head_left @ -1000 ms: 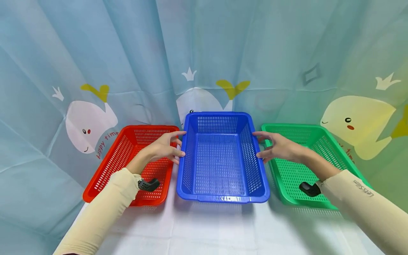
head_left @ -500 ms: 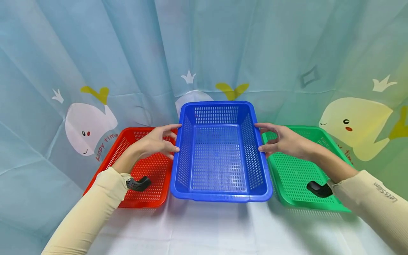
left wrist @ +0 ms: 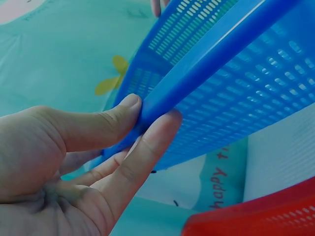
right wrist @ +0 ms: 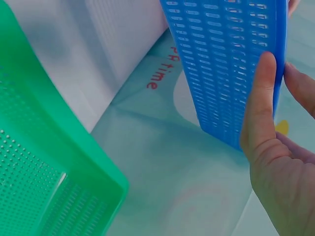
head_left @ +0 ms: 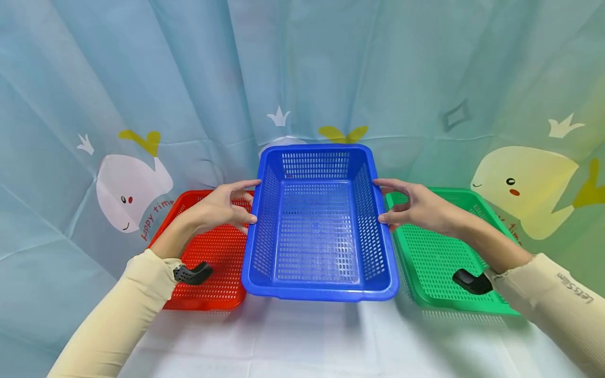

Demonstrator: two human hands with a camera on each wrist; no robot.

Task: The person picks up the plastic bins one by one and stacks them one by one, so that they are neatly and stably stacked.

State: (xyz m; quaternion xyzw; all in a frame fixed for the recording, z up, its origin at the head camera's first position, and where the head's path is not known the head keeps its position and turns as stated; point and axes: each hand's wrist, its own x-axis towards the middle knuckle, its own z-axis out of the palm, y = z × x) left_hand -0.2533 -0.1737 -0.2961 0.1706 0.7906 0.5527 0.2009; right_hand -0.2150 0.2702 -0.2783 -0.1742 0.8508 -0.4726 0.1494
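Observation:
A blue plastic basket with slotted walls is held up between my two hands, its inside facing me and nothing lying in it. My left hand pinches its left rim; in the left wrist view the thumb and fingers sit on opposite sides of that rim. On the other side, my right hand grips the right rim, and the right wrist view has a finger against the outer wall with the thumb over the edge. The basket's underside is hidden in the head view.
A red basket stands on the white-covered table at the left, partly behind my left arm. A green basket stands at the right under my right arm. Behind them hangs a light blue curtain with whale prints.
Both hands have raised the blue basket off the table and brought it closer, with a slight shift to the left. The red and green baskets stay in place.

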